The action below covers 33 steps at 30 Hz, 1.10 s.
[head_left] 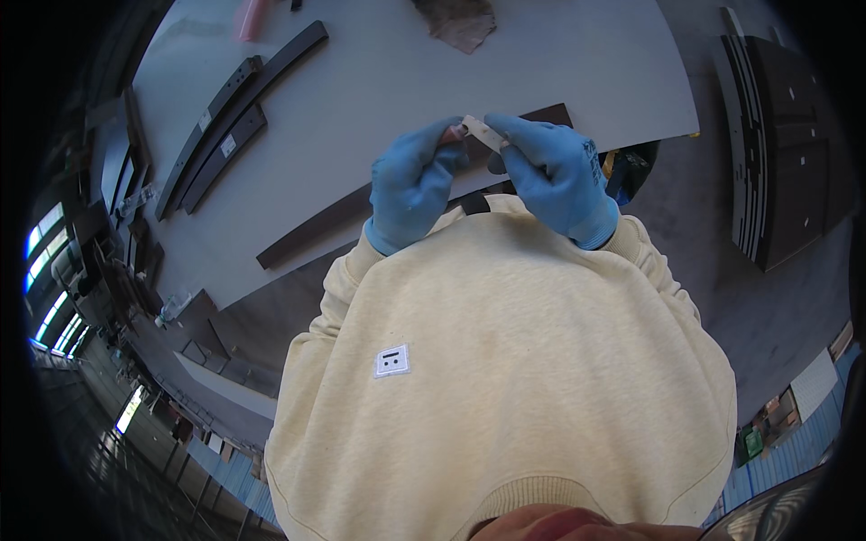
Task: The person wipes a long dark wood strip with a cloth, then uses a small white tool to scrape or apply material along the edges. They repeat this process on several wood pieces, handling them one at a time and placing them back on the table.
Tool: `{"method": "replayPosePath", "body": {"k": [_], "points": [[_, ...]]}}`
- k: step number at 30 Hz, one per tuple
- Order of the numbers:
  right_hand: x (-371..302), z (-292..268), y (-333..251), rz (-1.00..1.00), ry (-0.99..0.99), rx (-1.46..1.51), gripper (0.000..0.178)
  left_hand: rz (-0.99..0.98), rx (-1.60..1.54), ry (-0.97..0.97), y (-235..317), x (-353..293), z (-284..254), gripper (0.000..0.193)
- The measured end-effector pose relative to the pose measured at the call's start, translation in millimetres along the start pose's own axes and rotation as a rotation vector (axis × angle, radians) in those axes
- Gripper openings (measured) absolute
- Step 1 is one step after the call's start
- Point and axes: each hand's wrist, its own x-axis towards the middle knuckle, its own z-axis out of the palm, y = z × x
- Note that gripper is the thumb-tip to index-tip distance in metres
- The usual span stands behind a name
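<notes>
Both of my hands wear blue gloves and meet above a long dark brown board point(317, 225) near the table's front edge. My right hand point(557, 176) is closed, pinching a short whitish strip point(484, 133) between thumb and fingers. My left hand point(413, 185) is also closed, with its fingertips around a small pinkish-brown piece point(454, 133) that meets the strip's far end. What that piece is cannot be made out. The gloved fingers partly hide both small things.
On the pale table point(379, 81), several dark boards point(236, 113) lie at the left. A crumpled brown cloth point(462, 22) and a pink roll-like object point(251, 20) lie at the far side. A stack of dark panels point(785, 153) stands at the right beyond the table.
</notes>
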Motion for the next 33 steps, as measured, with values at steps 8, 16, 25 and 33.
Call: {"method": "replayPosePath", "body": {"k": [8,16,25,33], "points": [[5.0,-2.8,-22.6,0.537,-0.01,0.65,0.03,-0.094,0.323,0.056,-69.3,29.3,-4.3,0.027],[4.5,-18.1,-6.7,0.704,0.071,0.732,0.036,0.162,1.008,0.082,-190.7,123.5,-14.7,0.051],[-14.0,-55.1,57.0,0.657,0.264,0.631,0.029,0.184,1.015,-0.004,-153.1,21.0,39.8,0.098],[-24.9,-78.0,145.1,0.623,0.354,0.492,0.023,0.036,1.063,-0.389,-157.3,-9.3,64.6,0.09]]}}
